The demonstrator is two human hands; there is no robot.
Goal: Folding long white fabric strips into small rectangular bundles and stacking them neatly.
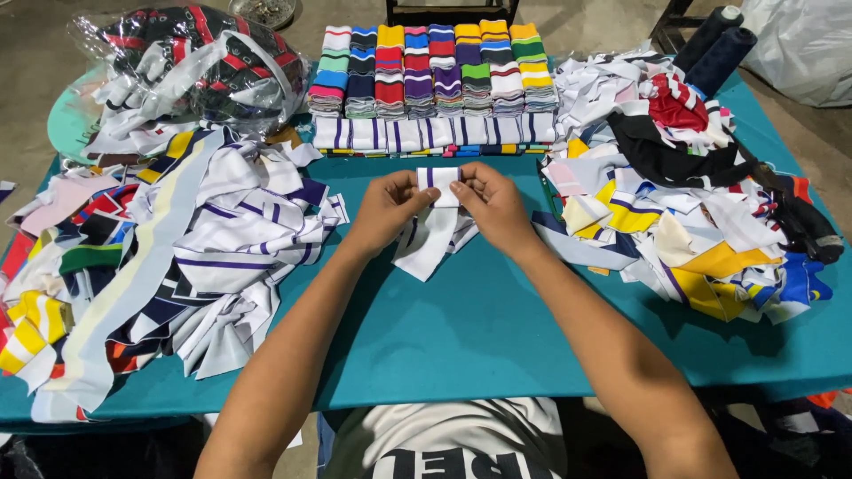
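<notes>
A small white fabric strip with a dark purple stripe is pinched between both my hands above the teal table. My left hand grips its left edge and my right hand grips its right edge. Under my hands lies a small loose bunch of white striped strips. Just beyond them a row of folded white purple-striped pieces lies flat, and behind that stand neat stacks of multicoloured striped pieces.
A large heap of white, purple, yellow and red fabric scraps fills the left side. Another mixed heap covers the right. A clear plastic bag of dark striped fabric sits at the back left; dark thread cones stand at the back right.
</notes>
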